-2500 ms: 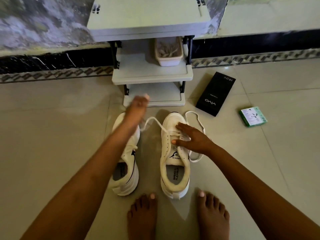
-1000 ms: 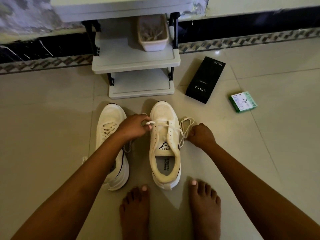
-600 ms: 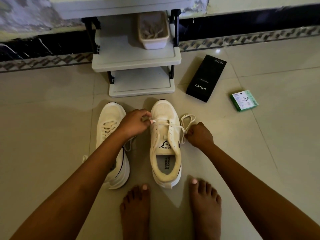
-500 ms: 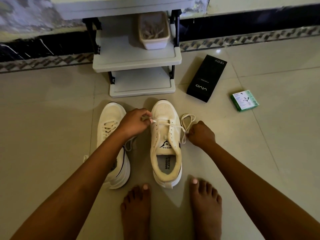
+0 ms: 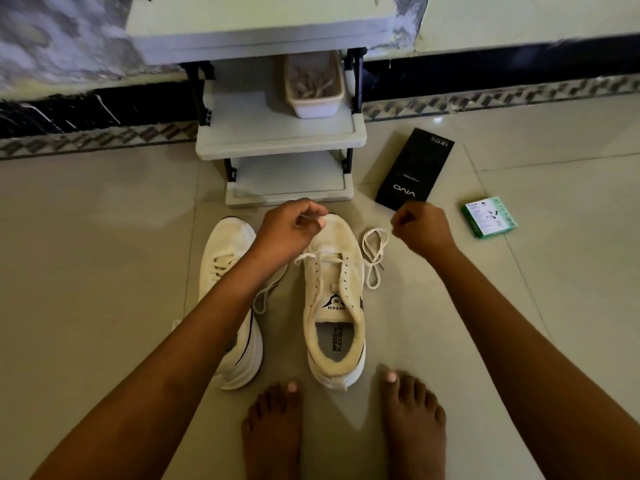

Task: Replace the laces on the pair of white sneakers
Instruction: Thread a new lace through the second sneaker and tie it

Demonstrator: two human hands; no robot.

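On the tiled floor (image 5: 104, 271) at frame centre, both hands, now raised, are pinching lace (image 5: 372, 258) ends, evening them: left hand (image 5: 291, 230), right hand (image 5: 420, 226), sneaker (image 5: 334, 306)

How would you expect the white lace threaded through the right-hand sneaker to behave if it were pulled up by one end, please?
The lace would probably hang limp: its free end lies in loose loops on the floor. It looks flat and light, so it should lift easily. Since it crosses the eyelets of the right-hand sneaker, a firm pull might drag or tip the shoe.
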